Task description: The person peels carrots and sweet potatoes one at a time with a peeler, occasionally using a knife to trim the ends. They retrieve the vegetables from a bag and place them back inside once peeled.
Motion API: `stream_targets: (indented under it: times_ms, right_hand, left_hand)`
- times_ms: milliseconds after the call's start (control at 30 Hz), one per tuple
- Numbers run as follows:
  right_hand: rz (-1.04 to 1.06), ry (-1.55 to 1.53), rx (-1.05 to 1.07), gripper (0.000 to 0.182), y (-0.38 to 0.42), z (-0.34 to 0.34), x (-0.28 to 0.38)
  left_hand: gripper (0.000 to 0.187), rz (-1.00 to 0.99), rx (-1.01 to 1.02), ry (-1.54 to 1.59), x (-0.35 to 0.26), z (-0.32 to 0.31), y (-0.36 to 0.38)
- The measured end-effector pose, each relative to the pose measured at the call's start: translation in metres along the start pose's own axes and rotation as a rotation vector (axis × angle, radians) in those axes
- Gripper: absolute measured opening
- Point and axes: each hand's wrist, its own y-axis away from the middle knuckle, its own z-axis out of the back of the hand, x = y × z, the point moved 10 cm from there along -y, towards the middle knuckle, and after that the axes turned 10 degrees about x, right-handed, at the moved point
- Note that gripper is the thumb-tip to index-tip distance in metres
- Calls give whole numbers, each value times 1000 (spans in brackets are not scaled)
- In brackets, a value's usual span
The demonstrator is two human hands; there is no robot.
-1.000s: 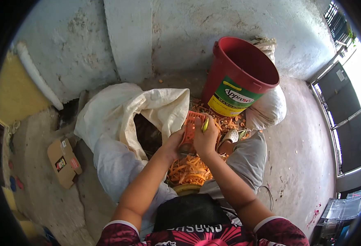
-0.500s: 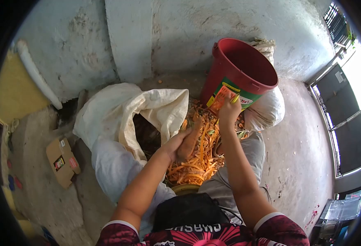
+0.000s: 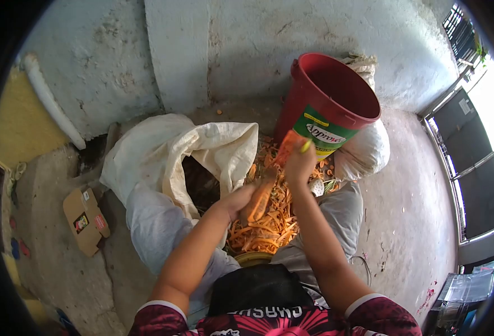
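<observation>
Grey floor (image 3: 398,224) (red-flecked at one side) | open white sack (image 3: 140,148) | cardboard piece (image 3: 85,221)

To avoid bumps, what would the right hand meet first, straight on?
The right hand, orange tool leading, would likely meet the red bucket first; depth is unclear, so peelings below could come sooner.

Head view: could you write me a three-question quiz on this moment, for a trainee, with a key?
1. True or false: the left hand holds a carrot.
2. Which thing lies on the floor to the left of the person's left leg?
A) a glass jar
B) a flattened piece of cardboard
C) a metal pot
3. Fill in the colour: the right hand grips an ____ tool.

Key: 1. true; 2. B; 3. orange
</observation>
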Motion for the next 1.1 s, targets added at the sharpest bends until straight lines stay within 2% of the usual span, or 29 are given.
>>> stream_targets:
  times_ms: [33, 67, 133, 167, 233, 267, 300, 367, 467, 500, 600, 667, 700, 767, 900, 967, 1000, 1067, 1100]
  right_hand:
    - [-34, -61, -75, 17, -15, 10, -12]
    - [-42, 73, -109, 18, -29, 12, -31]
    - [-30, 115, -134, 19, -38, 23, -32]
    - [4, 30, -112, 19, -38, 20, -33]
    - [67, -132, -57, 19, -22, 21, -7]
    - [28, -190, 41, 19, -9, 13, 1]
    - [-10, -251, 137, 18, 7, 3, 10]
    - [123, -379, 249, 17, 40, -13, 42]
    - [58, -166, 318, 17, 70, -29, 41]
    - [63, -141, 301, 17, 69, -26, 41]
    - [76, -82, 236, 16, 61, -20, 44]
    - [79, -56, 172, 14, 45, -14, 45]
    - [-10, -38, 81, 14, 27, -9, 20]
    - [0, 2, 11, 16, -3, 1, 8]
    - [-16, -120, -108, 18, -22, 17, -5]
    - [17, -168, -56, 18, -19, 6, -7]
    - [29, -191, -32, 18, -14, 1, -6]
    - [-101, -329, 30, 17, 3, -19, -16]
    - [-174, -386, 42, 16, 10, -33, -32]
  left_hand:
    - [43, 9, 122, 0, 9, -6, -5]
    - [44, 8, 84, 36, 8, -10, -1]
    - [44, 4, 15, 100, 0, -24, 6]
    - [43, -42, 125, 149, 3, -18, -3]
    - [43, -64, 63, 255, -2, -5, -6]
    - [42, -75, 28, 308, -3, 2, -6]
    - [38, -106, 192, 385, 0, 2, -16]
    - [35, -98, 61, 372, -5, 1, -10]
    - [30, -139, -18, 285, -12, 5, -5]
    - [28, -164, -27, 248, -16, 3, -2]
    - [30, -67, -93, 195, -14, -6, 10]
    - [29, -42, -16, 154, -5, -3, 0]
    - [29, -32, 24, 134, 0, -3, -4]
    - [29, -80, 135, 287, 10, -16, -8]
    - [28, -187, 225, 383, -21, -39, 4]
    - [30, -170, 225, 511, -12, -24, -5]
    - [30, -205, 153, 510, -11, -13, -9]
    - [32, -283, 10, 496, -18, 9, -17]
    - [30, -335, 186, 503, -20, 20, -32]
